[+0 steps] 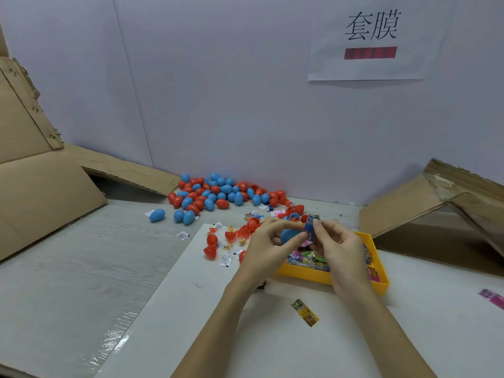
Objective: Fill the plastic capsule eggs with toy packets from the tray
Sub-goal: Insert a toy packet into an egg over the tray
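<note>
My left hand [268, 245] holds a blue egg half [289, 235] between thumb and fingers, just above the near left corner of the yellow tray [381, 285]. My right hand [336, 248] pinches a blue toy packet [311, 227] at the mouth of that half. Colourful packets [308, 257] fill the tray. A heap of shut blue and red eggs [218, 195] lies at the back by the wall. Open red egg halves [231, 237] and small white sachets [225, 260] are scattered left of my hands.
One yellow packet [305, 312] lies on the white sheet near me, and a pink packet [493, 297] at the right edge. Cardboard flaps [41, 192] rise on the left, and a tipped cardboard box [436, 203] stands on the right. A paper sign [371, 36] hangs on the wall.
</note>
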Demonstrator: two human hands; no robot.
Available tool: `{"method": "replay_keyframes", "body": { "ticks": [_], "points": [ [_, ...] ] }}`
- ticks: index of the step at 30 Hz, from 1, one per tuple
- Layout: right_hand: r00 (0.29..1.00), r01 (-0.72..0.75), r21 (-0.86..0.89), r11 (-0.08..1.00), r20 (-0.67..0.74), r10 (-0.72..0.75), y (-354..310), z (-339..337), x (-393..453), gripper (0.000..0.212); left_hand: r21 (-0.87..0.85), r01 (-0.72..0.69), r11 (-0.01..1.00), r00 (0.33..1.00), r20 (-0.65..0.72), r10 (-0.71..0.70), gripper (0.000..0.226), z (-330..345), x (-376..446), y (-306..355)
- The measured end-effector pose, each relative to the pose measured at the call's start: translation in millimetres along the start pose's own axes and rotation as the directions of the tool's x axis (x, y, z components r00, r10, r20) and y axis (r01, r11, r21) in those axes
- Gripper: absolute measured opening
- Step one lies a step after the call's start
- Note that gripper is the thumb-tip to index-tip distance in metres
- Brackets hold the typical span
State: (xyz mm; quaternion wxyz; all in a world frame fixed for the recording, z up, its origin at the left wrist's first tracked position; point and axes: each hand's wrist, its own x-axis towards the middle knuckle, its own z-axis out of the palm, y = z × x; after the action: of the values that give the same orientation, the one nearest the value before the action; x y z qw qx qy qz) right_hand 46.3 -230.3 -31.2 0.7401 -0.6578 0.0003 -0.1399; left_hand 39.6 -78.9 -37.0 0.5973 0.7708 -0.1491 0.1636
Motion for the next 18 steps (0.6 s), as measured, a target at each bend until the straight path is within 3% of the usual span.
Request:
{"method": "replay_keyframes", "body": {
  "ticks": [3, 6, 12, 18],
  "points": [
    [0.978, 0.173, -0.336, 0.926, -0.052, -0.201, -1, -9, 3, 0.016, 0.018, -0.018, 1.0, 0.998, 0.065, 0.017, 0.036, 2, 0, -1],
    [0.952, 0.252, -0.519, 0.817, -0.021, -0.306, 0, -14, 3, 0.019, 0.009, 0.008, 1.0, 0.998, 0.06, -0.008, 0.045, 2, -1, -3],
    [0.937, 0.306, -0.636, 0.708, 0.07, -0.341, 1, -12, 1, 0.025, -0.025, 0.026, 0.999, 0.998, 0.05, -0.025, 0.031, 3, 0, -6],
    [0.953, 0.254, -0.615, 0.747, 0.027, -0.301, 1, -14, 3, 0.031, 0.01, 0.021, 1.0, 1.0, 0.012, -0.021, 0.029, 3, 2, -9]
  ]
}}
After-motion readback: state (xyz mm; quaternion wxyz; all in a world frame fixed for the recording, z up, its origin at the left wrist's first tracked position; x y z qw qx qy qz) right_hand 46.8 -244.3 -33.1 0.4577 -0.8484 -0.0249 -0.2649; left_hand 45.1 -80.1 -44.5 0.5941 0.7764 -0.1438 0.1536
